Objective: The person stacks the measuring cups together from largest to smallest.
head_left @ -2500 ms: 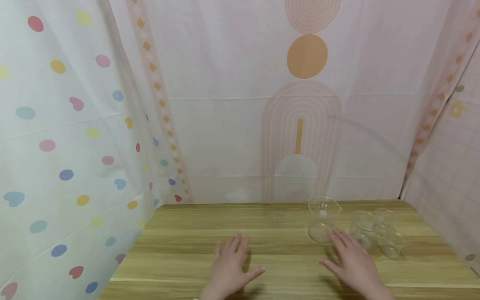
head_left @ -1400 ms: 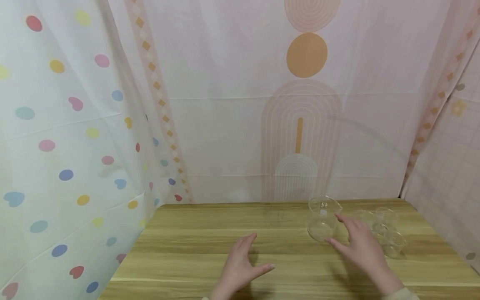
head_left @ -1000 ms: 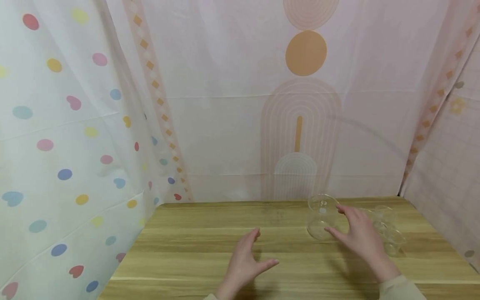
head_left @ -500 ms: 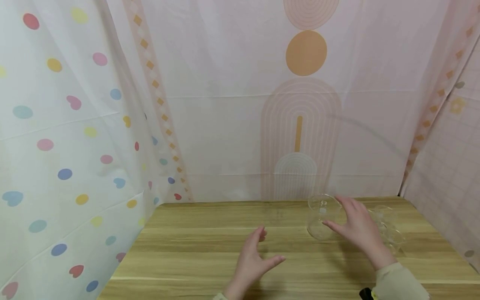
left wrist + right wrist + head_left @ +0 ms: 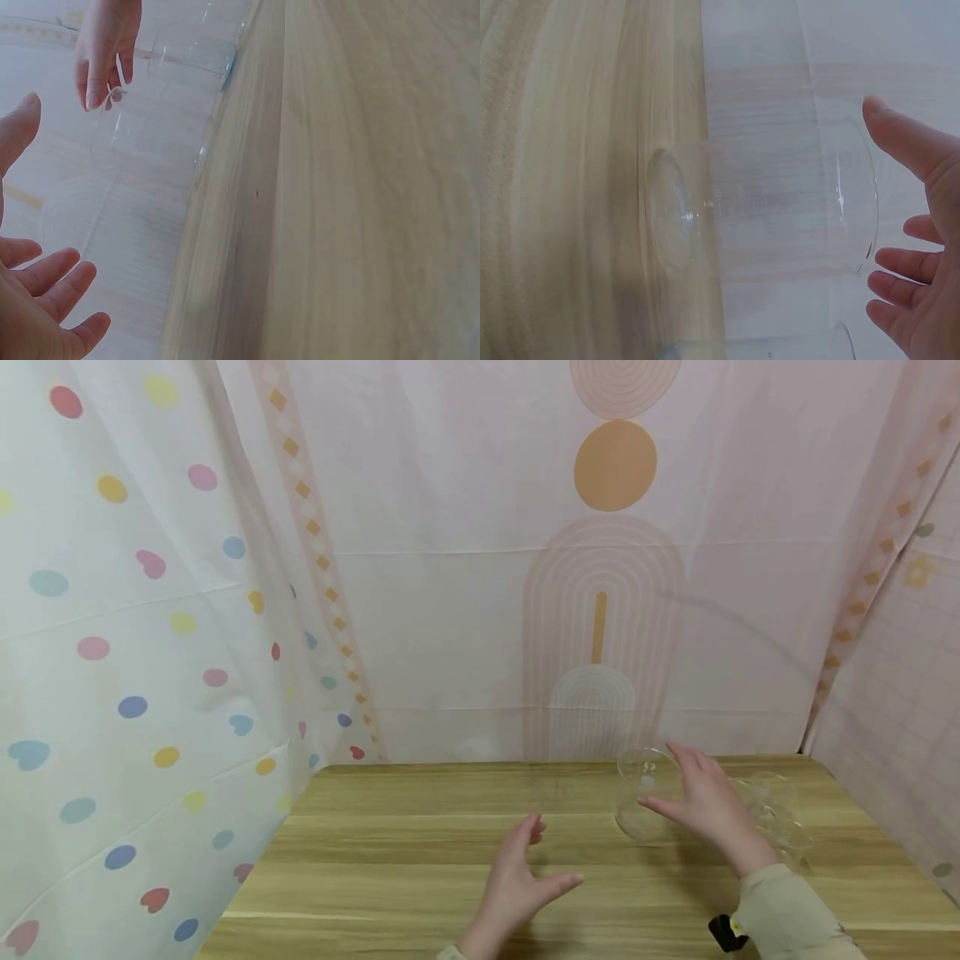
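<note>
Large glass beaker (image 5: 772,206) upright on bench (image 5: 390,843), near back edge. Right hand (image 5: 708,802) at its rim, fingers wide, contact unclear. Left hand (image 5: 517,881) above bench, fingers wide. Smaller glass beakers (image 5: 787,833) beyond right hand, partly hidden.
</note>
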Available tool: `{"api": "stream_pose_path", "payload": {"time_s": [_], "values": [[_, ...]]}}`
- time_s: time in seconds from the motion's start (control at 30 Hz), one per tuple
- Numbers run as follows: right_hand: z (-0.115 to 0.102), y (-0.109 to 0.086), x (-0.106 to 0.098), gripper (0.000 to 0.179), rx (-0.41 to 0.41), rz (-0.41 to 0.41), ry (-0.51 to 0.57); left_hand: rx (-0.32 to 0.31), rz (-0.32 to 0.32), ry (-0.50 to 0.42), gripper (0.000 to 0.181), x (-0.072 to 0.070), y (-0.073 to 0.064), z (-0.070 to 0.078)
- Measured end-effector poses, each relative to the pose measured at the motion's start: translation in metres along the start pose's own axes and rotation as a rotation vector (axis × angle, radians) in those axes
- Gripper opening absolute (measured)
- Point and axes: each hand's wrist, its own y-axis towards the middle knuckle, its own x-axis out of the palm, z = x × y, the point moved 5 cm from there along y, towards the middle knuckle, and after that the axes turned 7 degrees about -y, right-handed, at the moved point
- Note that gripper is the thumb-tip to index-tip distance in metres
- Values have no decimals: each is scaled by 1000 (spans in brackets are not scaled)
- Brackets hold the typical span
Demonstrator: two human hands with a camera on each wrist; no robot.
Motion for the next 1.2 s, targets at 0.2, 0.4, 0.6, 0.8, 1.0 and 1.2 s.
{"api": "stream_pose_path", "payload": {"time_s": [0.2,0.4,0.6,0.8,1.0,1.2], "values": [[1,8,6,101,15,-33,31,10,-5,-14,95,5,-1,0],[1,14,12,107,23,-71,43,20,-16,-2,95,10,-2,0],[0,17,18,113,58,-140,31,4,-20,-1,94,13,-1,1],[0,20,23,112,76,-166,30,-24,-25,-21,93,18,0,-2],[1,23,27,104,97,-170,24,-35,-28,-18,94,22,1,-3],[3,25,29,103,100,-156,21,-42,-25,-35,95,27,5,-6]]}}
